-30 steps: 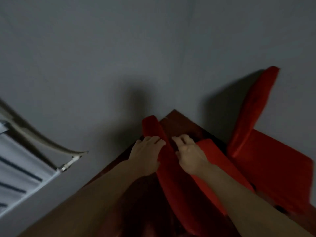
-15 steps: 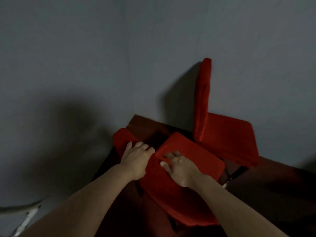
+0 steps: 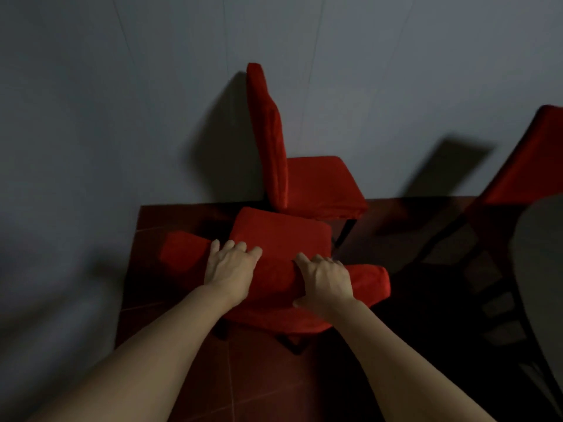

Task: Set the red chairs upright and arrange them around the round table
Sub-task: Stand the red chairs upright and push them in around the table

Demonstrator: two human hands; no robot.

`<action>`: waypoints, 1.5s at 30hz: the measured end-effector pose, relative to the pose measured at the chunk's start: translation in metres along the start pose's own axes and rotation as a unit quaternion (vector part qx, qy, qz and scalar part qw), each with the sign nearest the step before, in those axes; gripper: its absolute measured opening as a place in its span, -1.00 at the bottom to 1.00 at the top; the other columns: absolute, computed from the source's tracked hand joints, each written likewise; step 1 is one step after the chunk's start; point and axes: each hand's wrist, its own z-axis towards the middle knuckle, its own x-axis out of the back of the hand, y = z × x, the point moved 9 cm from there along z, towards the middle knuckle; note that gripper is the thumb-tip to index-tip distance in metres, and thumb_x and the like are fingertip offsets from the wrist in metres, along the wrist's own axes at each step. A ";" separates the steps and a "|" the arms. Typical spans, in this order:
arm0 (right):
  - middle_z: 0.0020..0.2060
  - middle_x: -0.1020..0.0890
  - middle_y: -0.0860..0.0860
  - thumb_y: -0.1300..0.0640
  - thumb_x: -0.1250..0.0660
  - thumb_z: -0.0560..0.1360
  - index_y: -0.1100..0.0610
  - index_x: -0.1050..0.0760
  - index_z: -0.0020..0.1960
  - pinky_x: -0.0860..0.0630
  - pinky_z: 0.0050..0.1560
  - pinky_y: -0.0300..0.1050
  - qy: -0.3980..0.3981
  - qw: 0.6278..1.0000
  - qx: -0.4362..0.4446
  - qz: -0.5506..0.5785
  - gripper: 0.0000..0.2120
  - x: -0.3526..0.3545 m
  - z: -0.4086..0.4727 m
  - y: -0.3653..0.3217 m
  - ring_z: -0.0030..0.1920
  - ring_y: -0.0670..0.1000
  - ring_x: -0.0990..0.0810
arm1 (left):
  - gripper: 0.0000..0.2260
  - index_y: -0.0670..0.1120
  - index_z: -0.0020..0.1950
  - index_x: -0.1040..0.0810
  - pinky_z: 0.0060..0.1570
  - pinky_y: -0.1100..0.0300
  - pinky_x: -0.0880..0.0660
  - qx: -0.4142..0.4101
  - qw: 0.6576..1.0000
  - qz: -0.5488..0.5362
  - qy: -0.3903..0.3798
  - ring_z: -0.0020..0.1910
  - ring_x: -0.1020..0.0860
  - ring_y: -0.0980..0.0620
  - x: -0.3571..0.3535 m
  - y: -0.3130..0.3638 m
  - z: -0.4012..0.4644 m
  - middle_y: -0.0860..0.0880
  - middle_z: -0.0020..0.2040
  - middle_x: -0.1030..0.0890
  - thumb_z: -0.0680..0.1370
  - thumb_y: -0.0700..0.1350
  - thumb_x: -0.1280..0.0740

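A: What carries everything?
B: Dark red tiled floor point(image 3: 268, 385), meeting the grey wall point(image 3: 122, 117).
A: What stands on it?
B: Red chairs: nearest point(image 3: 280, 239), upright one point(image 3: 316, 184) by the wall, a third point(image 3: 530, 166) at right.

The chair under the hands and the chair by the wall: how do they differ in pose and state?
The held chair has both hands, left hand and right hand, gripping its backrest; the wall chair is untouched. The held chair stands nearer the person, its backrest towards them; the wall chair is seen side-on, backrest to the left. Both are red, padded and upright.
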 end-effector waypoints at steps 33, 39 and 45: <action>0.10 -0.54 0.06 -0.15 -0.35 0.47 0.06 -0.36 0.29 -0.44 -0.02 -0.04 -0.005 0.999 -0.039 -0.022 -0.51 -0.047 -0.147 -0.084 0.13 0.08 -0.53 | -0.53 0.09 0.28 -0.39 0.02 0.20 -0.44 -0.209 0.977 -0.030 0.000 0.09 -0.45 0.09 -0.044 0.000 -0.151 0.11 0.07 -0.47 0.43 0.05 -0.46; 0.10 -0.55 0.06 -0.16 -0.33 0.48 0.08 -0.37 0.27 -0.44 -0.02 -0.03 -0.004 0.999 -0.051 -0.017 -0.52 -0.051 -0.187 -0.086 0.12 0.10 -0.54 | -0.56 0.11 0.26 -0.40 0.14 0.18 -0.38 -0.215 0.976 -0.018 0.005 0.09 -0.43 0.09 -0.044 0.017 -0.179 0.12 0.06 -0.45 0.44 -0.01 -0.45; 0.07 -0.57 0.05 -0.15 -0.32 0.48 0.08 -0.38 0.24 -0.41 -0.07 -0.08 0.008 0.997 -0.076 -0.005 -0.55 -0.052 -0.226 -0.069 0.10 0.09 -0.56 | -0.58 0.10 0.26 -0.41 0.10 0.19 -0.34 -0.237 0.971 -0.008 0.011 0.07 -0.43 0.08 -0.038 0.049 -0.201 0.10 0.04 -0.46 0.44 -0.04 -0.44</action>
